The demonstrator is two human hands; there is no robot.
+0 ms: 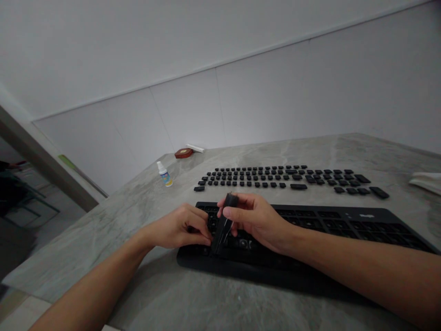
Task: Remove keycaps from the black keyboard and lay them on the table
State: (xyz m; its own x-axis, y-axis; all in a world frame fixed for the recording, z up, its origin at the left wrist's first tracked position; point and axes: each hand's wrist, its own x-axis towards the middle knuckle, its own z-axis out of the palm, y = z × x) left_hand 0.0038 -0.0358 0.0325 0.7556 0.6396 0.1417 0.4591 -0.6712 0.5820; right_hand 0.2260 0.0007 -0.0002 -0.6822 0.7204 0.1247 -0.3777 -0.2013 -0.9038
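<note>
A black keyboard frame (365, 216) lies on the table with its keycaps off, showing rows of bare key sockets. In my right hand (258, 220) is a long black tool (222, 232) with a glossy body. It stands tilted, its lower end against the left part of the keyboard; its exact kind is unclear. My left hand (184, 227) is over the keyboard's left end with thumb and fingers pinched together close to the tool's lower end. What the pinch holds, if anything, is hidden. Beyond the keyboard, loose black keycaps (258, 177) are laid out in rows.
A small white spray bottle (164, 174) with a blue and yellow label stands at the left. Farther back are a reddish-brown case (183, 153) and a white strip (195, 148). White cloth or paper (427, 180) lies at the right edge. A wall bounds the marbled table (151, 287).
</note>
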